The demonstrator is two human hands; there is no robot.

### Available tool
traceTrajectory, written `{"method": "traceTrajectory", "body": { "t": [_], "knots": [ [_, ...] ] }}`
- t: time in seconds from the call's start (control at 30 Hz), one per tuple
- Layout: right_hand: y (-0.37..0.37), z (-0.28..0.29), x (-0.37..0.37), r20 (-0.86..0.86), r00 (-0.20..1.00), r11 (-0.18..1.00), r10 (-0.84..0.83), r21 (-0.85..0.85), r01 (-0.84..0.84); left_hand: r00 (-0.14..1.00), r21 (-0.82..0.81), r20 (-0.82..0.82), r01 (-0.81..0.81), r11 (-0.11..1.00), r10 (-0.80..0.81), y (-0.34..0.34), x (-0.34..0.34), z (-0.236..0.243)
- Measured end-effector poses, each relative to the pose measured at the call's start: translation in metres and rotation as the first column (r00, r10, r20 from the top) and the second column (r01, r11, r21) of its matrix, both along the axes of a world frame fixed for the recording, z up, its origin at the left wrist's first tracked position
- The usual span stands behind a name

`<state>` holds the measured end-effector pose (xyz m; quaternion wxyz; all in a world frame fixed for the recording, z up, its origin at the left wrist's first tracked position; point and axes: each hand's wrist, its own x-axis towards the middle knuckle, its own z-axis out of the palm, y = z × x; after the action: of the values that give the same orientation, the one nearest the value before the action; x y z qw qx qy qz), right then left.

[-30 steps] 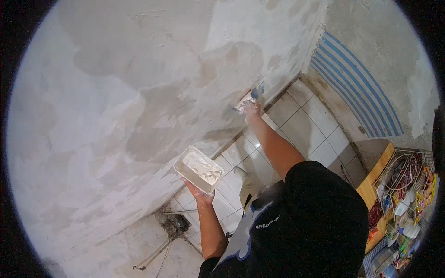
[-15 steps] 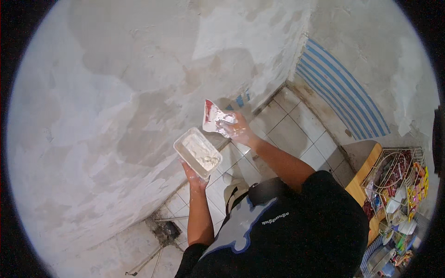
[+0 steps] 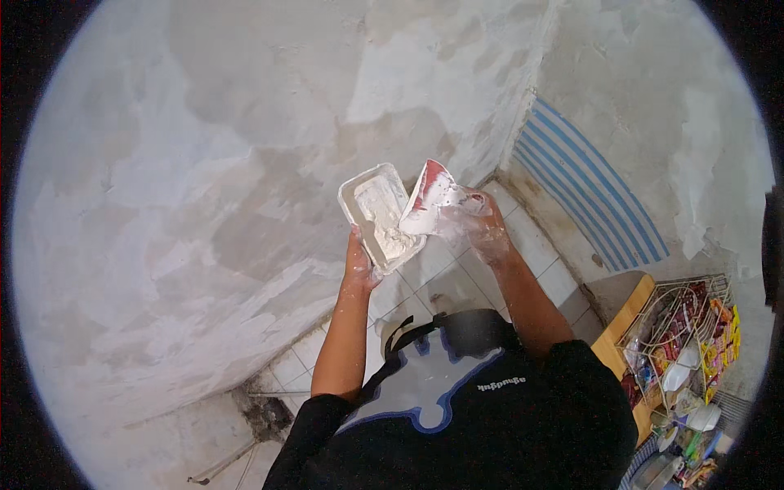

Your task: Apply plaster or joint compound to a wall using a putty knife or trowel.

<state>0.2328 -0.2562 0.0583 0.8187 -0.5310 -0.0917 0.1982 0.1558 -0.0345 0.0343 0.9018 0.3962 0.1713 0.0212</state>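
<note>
My left hand [image 3: 362, 263] grips a white plastic tub [image 3: 349, 200] from its lower left side, with pale, lumpy paste [image 3: 390, 238] inside. Beside it my right hand [image 3: 487, 233] is closed on a red scraper [image 3: 434, 192] coated in white paste. The scraper's blade overlaps the tub's right rim; whether it touches is unclear. Both hands are smeared white, and the right one's fingers are partly hidden behind the scraper.
A patchy plastered wall [image 3: 220, 204] meets a wall with blue painted stripes [image 3: 592, 184] at a corner. Below are floor tiles [image 3: 478, 286] and a grimy patch with pipes [image 3: 269, 412]. A wooden board [image 3: 621, 318] bears a wire rack [image 3: 682, 331] of packets and dishes at right.
My right hand has drawn the scraper back from the wall to the tub. My left hand has raised the tub up and rightward, bringing the two together.
</note>
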Motion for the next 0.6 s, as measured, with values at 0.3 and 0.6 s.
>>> {"method": "traceTrajectory", "body": {
  "t": [0.3, 0.6],
  "knots": [
    [-0.032, -0.108, 0.04, -0.219, 0.922, 0.934, -0.319, 0.092, 0.345, 0.991, 0.024, -0.129, 0.028, 0.999, -0.025, -0.005, 0.014, -0.03],
    [-0.047, -0.215, 0.078, -0.428, 0.711, 0.757, -0.558, 0.09, 0.648, 0.961, 0.035, -0.276, 0.012, 0.999, -0.002, -0.006, 0.022, -0.062]
  ]
}}
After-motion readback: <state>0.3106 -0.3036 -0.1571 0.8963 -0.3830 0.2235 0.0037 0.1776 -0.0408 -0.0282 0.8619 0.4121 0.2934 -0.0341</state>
